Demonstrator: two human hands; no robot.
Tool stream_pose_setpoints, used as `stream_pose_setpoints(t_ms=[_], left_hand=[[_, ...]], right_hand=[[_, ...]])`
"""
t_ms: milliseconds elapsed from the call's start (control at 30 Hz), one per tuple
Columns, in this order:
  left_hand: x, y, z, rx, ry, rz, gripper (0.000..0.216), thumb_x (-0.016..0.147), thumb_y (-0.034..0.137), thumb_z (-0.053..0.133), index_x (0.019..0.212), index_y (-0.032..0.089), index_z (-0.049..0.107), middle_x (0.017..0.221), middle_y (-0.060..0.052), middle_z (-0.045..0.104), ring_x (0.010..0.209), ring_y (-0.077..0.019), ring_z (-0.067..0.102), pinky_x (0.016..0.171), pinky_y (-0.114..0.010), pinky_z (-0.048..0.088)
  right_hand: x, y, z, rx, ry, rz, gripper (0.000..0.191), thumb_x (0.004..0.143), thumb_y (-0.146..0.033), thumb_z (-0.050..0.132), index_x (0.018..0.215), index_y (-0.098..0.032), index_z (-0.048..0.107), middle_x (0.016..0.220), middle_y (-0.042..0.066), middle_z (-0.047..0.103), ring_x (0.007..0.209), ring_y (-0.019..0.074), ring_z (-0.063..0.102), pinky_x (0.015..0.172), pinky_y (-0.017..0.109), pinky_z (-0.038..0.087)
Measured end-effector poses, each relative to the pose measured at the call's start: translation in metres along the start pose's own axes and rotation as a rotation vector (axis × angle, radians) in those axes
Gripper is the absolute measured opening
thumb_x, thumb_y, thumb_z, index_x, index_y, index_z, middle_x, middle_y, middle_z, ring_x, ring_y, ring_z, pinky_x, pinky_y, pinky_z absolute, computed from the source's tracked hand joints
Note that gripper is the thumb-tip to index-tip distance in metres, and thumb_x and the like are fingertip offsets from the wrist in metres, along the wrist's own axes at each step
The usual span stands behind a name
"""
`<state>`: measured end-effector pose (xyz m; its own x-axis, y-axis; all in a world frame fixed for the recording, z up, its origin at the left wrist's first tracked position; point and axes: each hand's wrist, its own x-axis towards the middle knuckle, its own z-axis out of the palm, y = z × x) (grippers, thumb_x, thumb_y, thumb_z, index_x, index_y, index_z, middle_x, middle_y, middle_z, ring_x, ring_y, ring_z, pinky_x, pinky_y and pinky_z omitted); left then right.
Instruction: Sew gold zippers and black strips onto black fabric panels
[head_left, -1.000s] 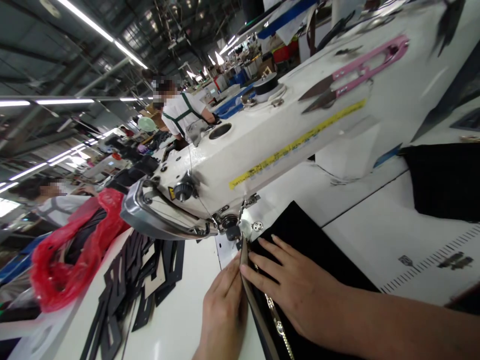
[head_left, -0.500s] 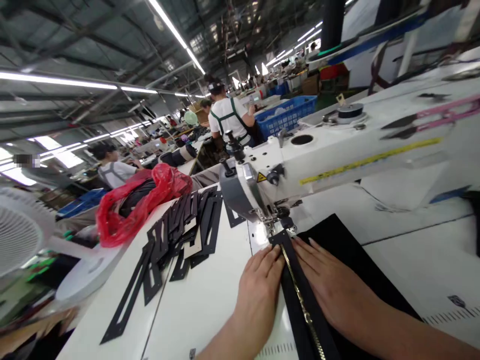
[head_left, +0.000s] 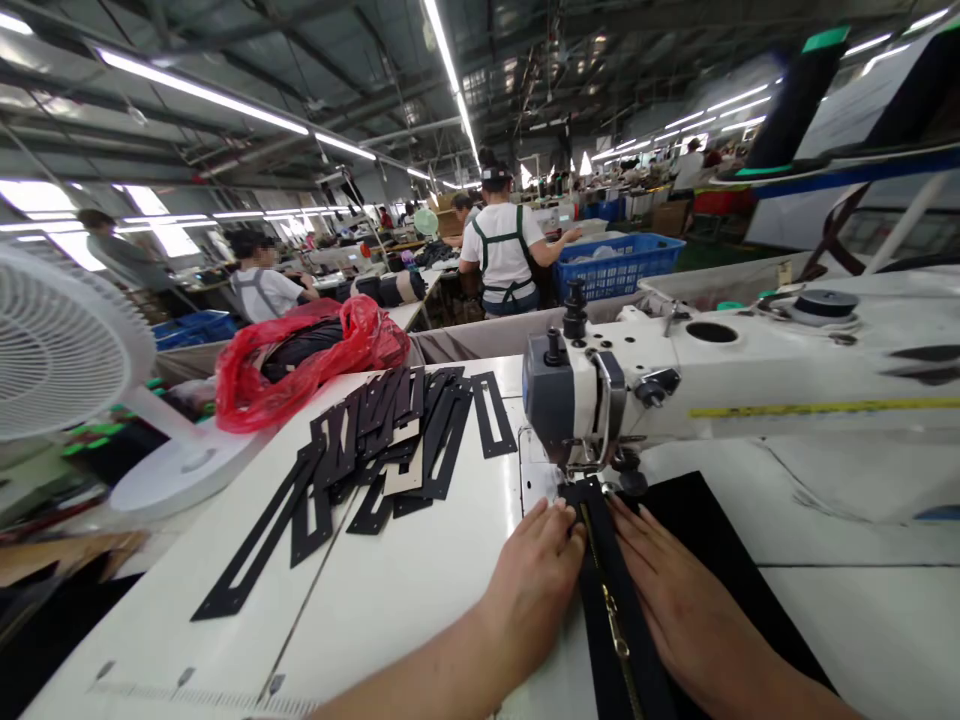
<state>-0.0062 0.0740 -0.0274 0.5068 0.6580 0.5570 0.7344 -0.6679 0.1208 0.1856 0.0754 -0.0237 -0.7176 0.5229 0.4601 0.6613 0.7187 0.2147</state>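
Observation:
A black fabric piece [head_left: 705,540] with a gold zipper [head_left: 611,610] running down it lies under the head of a white sewing machine [head_left: 675,385]. My left hand [head_left: 536,580] rests flat on the table with its fingertips pressed against the left edge of the zipper strip. My right hand [head_left: 675,595] lies flat on the black fabric just right of the zipper, fingers stretched toward the presser foot [head_left: 592,480]. Neither hand grips anything.
Several black cut-out frame pieces [head_left: 375,450] lie spread on the white table to the left. Behind them sit a red plastic bag [head_left: 300,365] and a white fan [head_left: 67,350]. A person in a green apron [head_left: 504,250] stands by a blue crate [head_left: 619,265].
The view has swung and levelled toward the room. Both hands stay flat beside the zipper near the presser foot, now lower in the picture.

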Motion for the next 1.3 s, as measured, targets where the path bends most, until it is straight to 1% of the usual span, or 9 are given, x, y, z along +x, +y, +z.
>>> stream_pose_setpoints(t_ms=[200, 367, 533, 667, 800, 1067, 1200, 1300], left_hand=[[0.013, -0.013, -0.001, 0.012, -0.017, 0.041, 0.027, 0.090, 0.009, 0.036, 0.109, 0.009, 0.056, 0.107, -0.014, 0.061, 0.105, -0.0231, 0.057, 0.100, -0.045, 0.045], [0.014, -0.016, 0.001, -0.010, -0.012, 0.044, 0.027, 0.088, 0.009, 0.040, 0.110, 0.007, 0.055, 0.108, -0.014, 0.060, 0.107, -0.0248, 0.056, 0.102, -0.044, 0.043], [0.013, -0.016, 0.002, -0.037, -0.058, 0.024, 0.026, 0.088, 0.011, 0.042, 0.110, 0.007, 0.055, 0.112, -0.014, 0.058, 0.110, -0.0238, 0.054, 0.105, -0.041, 0.039], [0.014, -0.015, 0.000, -0.044, -0.050, 0.006, 0.026, 0.089, 0.012, 0.040, 0.111, 0.008, 0.055, 0.110, -0.014, 0.059, 0.110, -0.0228, 0.054, 0.103, -0.041, 0.041], [0.015, -0.016, -0.001, -0.046, -0.011, 0.027, 0.027, 0.089, 0.010, 0.039, 0.109, 0.006, 0.056, 0.107, -0.015, 0.060, 0.108, -0.0242, 0.055, 0.099, -0.041, 0.045], [0.016, -0.015, -0.003, -0.051, -0.031, 0.017, 0.023, 0.090, 0.009, 0.040, 0.104, 0.004, 0.057, 0.103, -0.015, 0.060, 0.108, -0.0244, 0.054, 0.098, -0.039, 0.046], [0.016, -0.016, -0.003, -0.049, -0.040, 0.009, 0.024, 0.091, 0.010, 0.037, 0.105, 0.006, 0.056, 0.104, -0.015, 0.059, 0.108, -0.0238, 0.054, 0.098, -0.041, 0.046], [0.018, -0.017, -0.003, -0.066, -0.080, 0.000, 0.024, 0.092, 0.011, 0.035, 0.106, 0.009, 0.054, 0.103, -0.014, 0.058, 0.105, -0.0232, 0.054, 0.094, -0.043, 0.048]], right_hand=[[0.014, 0.013, 0.006, 0.037, 0.044, 0.013, 0.050, 0.083, -0.009, 0.034, 0.133, -0.005, 0.040, 0.123, 0.021, 0.054, 0.114, 0.0245, 0.053, 0.092, 0.046, 0.049], [0.018, 0.014, 0.007, 0.072, 0.075, 0.027, 0.056, 0.083, -0.007, 0.035, 0.138, -0.007, 0.031, 0.126, 0.019, 0.052, 0.116, 0.0232, 0.051, 0.092, 0.042, 0.049], [0.016, 0.012, 0.008, 0.062, 0.069, 0.018, 0.059, 0.082, -0.008, 0.036, 0.141, -0.004, 0.025, 0.126, 0.020, 0.052, 0.116, 0.0234, 0.051, 0.090, 0.042, 0.051], [0.016, 0.011, 0.007, 0.050, 0.056, 0.025, 0.060, 0.083, -0.010, 0.035, 0.141, -0.003, 0.021, 0.127, 0.020, 0.051, 0.118, 0.0239, 0.049, 0.088, 0.042, 0.052], [0.018, 0.010, 0.004, 0.045, 0.051, 0.021, 0.061, 0.084, -0.010, 0.034, 0.142, -0.003, 0.018, 0.126, 0.021, 0.051, 0.119, 0.0246, 0.049, 0.089, 0.042, 0.051], [0.015, 0.011, 0.006, 0.096, -0.015, 0.057, 0.059, 0.085, -0.011, 0.035, 0.142, -0.005, 0.021, 0.135, 0.021, 0.043, 0.124, 0.0263, 0.042, 0.095, 0.046, 0.046], [0.016, 0.011, 0.007, 0.112, -0.012, 0.065, 0.059, 0.085, -0.011, 0.035, 0.142, -0.005, 0.021, 0.133, 0.021, 0.044, 0.124, 0.0261, 0.042, 0.097, 0.046, 0.045], [0.017, 0.011, 0.007, 0.114, 0.010, 0.065, 0.057, 0.086, -0.012, 0.036, 0.141, -0.005, 0.024, 0.131, 0.020, 0.047, 0.122, 0.0258, 0.045, 0.096, 0.046, 0.046]])
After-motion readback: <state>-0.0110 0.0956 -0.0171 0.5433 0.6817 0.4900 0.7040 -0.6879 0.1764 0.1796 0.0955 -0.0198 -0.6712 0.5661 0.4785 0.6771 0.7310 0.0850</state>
